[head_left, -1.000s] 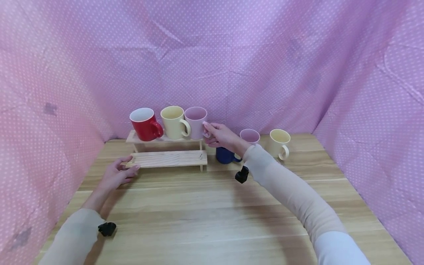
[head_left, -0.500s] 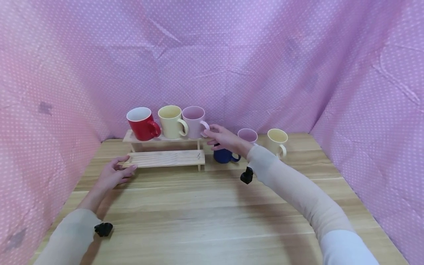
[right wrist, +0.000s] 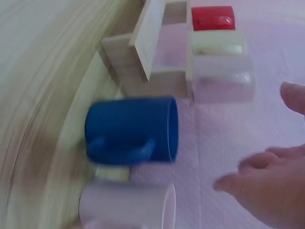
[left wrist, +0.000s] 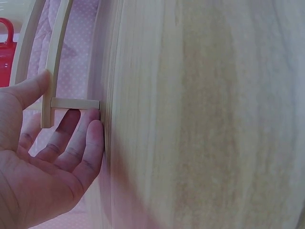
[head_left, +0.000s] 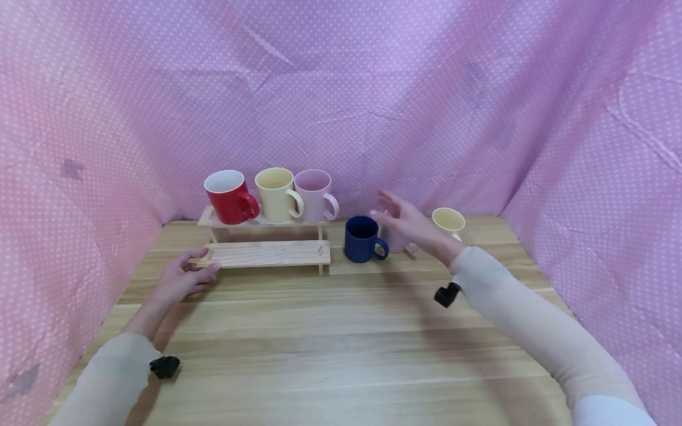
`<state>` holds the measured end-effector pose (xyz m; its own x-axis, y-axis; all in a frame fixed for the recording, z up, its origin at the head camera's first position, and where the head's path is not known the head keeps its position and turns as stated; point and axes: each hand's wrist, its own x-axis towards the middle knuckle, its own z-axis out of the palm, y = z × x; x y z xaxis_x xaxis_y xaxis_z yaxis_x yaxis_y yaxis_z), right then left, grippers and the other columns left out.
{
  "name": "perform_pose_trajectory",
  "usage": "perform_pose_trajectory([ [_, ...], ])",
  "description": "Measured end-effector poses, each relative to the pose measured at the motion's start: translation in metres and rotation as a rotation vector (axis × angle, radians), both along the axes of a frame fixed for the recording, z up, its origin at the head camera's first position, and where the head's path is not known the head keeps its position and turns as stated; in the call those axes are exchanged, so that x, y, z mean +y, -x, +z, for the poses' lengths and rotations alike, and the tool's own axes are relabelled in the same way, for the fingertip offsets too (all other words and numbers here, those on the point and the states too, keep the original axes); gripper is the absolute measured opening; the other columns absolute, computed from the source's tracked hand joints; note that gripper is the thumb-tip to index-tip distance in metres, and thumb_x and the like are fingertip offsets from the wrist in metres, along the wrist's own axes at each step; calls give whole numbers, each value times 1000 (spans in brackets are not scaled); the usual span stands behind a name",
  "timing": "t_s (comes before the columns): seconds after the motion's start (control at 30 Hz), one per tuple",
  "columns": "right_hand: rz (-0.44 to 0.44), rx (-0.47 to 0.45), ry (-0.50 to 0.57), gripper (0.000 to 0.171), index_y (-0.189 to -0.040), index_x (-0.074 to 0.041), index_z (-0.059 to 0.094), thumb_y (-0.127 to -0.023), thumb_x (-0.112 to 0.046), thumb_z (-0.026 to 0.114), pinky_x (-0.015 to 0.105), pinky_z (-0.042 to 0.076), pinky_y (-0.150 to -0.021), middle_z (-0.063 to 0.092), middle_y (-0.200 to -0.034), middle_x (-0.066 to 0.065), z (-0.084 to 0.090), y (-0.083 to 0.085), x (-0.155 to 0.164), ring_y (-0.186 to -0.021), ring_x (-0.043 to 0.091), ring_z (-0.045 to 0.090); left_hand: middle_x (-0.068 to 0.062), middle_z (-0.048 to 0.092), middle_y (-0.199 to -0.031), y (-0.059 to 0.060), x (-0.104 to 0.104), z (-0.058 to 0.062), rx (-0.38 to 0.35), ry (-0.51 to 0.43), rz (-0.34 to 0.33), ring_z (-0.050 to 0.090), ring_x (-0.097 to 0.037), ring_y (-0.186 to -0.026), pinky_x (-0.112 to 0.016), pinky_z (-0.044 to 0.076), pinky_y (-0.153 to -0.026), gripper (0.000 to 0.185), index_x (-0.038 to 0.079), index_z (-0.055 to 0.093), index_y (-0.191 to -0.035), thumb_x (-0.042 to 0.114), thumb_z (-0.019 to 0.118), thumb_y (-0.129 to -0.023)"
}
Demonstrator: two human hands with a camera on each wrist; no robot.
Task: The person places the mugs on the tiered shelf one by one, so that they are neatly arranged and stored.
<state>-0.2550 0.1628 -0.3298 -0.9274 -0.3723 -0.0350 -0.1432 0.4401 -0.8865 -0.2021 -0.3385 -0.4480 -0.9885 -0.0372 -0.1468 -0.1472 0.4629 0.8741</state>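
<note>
A two-step wooden rack point(head_left: 269, 253) stands at the back of the table. On its upper step sit a red mug point(head_left: 229, 197), a pale yellow mug point(head_left: 276, 194) and a pink mug point(head_left: 315, 194). My left hand point(head_left: 183, 278) lies open on the table, its fingers touching the rack's lower step point(left wrist: 71, 103). My right hand point(head_left: 407, 222) hovers open and empty above a pink mug point(head_left: 396, 239), just right of a dark blue mug point(head_left: 363, 238). The right wrist view shows the blue mug point(right wrist: 133, 129) and that pink mug point(right wrist: 127, 206) blurred, with my fingers point(right wrist: 267, 183) spread.
Another pale yellow mug point(head_left: 449, 223) stands at the back right. The wooden table point(head_left: 341, 349) is enclosed by pink dotted cloth point(head_left: 341, 100) on three sides. Black wrist camera mounts point(head_left: 446, 294) hang under both sleeves.
My right hand let go of the pink mug's handle on the upper step and swung right, over the mugs on the table. The left hand stayed still.
</note>
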Motion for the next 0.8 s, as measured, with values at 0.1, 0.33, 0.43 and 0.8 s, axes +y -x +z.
perform_pose_trajectory([
  [0.1, -95, 93, -41, 85, -153, -26, 11, -90, -52, 60, 47, 18, -113, 14, -157, 2, 0, -7, 27, -141, 25, 20, -25, 57, -110, 1, 1, 0, 0, -4, -1, 68, -21, -91, -35, 56, -76, 83, 7, 27, -149, 44, 68, -86],
  [0.33, -377, 194, -122, 101, -149, -32, -16, -87, -56, 60, 55, -6, -111, -21, -153, -5, -23, -18, 86, -140, 22, -16, -21, 58, -108, -1, 0, 1, -14, -14, 13, 68, -19, -90, -34, 56, -75, 83, 8, 28, -149, 44, 69, -86],
  [0.43, -433, 204, -95, 107, -147, -22, -23, -88, -55, 60, 51, -12, -110, -30, -149, -1, -40, -22, 107, -136, 20, -25, -20, 59, -106, -3, -2, 0, -15, -14, 11, 68, -19, -90, -34, 56, -75, 83, 7, 28, -149, 43, 69, -86],
  [0.8, -353, 2, 43, 101, -142, -21, -32, -95, -44, 55, 55, 5, -112, -18, -153, 20, -103, -35, 149, -140, 39, -5, -16, 63, -101, -2, 0, -1, 15, -36, 3, 68, -17, -88, -34, 56, -75, 82, 6, 28, -149, 41, 69, -87],
])
